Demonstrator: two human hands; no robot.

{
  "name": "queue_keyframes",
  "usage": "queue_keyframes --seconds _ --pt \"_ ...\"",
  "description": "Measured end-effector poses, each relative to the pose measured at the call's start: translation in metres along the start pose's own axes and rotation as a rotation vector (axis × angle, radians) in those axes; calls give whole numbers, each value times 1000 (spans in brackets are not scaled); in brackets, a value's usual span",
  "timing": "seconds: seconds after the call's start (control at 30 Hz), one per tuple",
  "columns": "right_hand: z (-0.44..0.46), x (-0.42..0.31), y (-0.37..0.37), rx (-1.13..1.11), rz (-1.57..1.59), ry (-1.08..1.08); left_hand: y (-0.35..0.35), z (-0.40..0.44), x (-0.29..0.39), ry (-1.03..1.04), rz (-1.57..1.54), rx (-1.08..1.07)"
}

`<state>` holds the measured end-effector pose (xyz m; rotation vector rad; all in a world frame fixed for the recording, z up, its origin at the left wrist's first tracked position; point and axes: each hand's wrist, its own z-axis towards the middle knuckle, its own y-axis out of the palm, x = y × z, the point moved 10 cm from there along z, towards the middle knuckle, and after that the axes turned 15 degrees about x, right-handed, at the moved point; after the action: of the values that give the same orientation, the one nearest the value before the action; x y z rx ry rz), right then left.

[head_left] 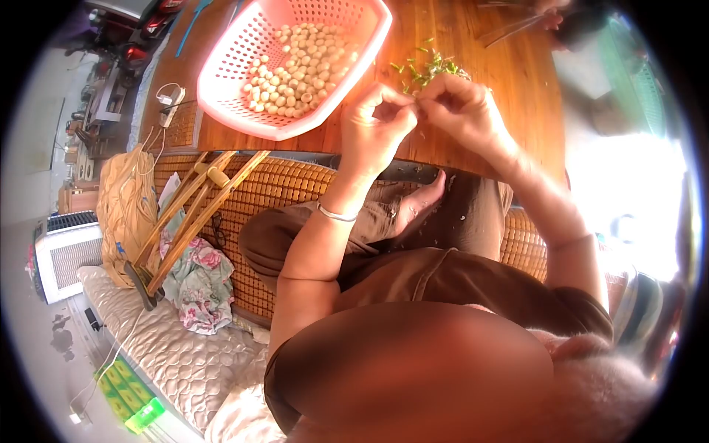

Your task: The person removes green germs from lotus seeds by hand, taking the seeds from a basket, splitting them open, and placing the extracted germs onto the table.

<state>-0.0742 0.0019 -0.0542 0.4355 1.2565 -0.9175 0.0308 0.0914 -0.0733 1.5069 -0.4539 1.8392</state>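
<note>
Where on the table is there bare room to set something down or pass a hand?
The widest bare patch of table lies right of the green scraps and right hand, below the thin sticks. A narrower strip runs between the pink basket and scraps. It's crowded where the left hand meets the right.

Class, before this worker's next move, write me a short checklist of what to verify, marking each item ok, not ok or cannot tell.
1. Pale balls inside the basket: ok, none seen outside it.
2. Basket open side up on the table: ok.
3. Left hand and right hand together at the fingertips: ok.
4. Item between the fingertips identified: cannot tell, too small.
5. Green scraps gathered in a container: not ok, they lie loose on the table.
</note>
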Motion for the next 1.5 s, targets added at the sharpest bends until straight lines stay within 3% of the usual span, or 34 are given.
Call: queue_keyframes --seconds 0.13,0.43,0.6,0.83,1.13,1.3,1.5 --pt "-1 3 5 -30 152 71 0 0 -13 -166 -166 -20" --pt "-1 1 5 -45 264 169 8 0 -4 -226 -261 -77" --pt "2 -4 0 -2 70 -27 8 -1 -5 -190 -202 -70" --pt "0 -6 2 -3 24 -22 2 1 -11 -140 -136 -54" --pt "2 1 3 -10 199 106 1 4 -15 -219 -301 -46" --pt "1 5 5 -10 392 278 2 4 -17 -317 -433 -95" --pt "4 4 7 -45 397 228 3 5 -17 -387 -568 -109"
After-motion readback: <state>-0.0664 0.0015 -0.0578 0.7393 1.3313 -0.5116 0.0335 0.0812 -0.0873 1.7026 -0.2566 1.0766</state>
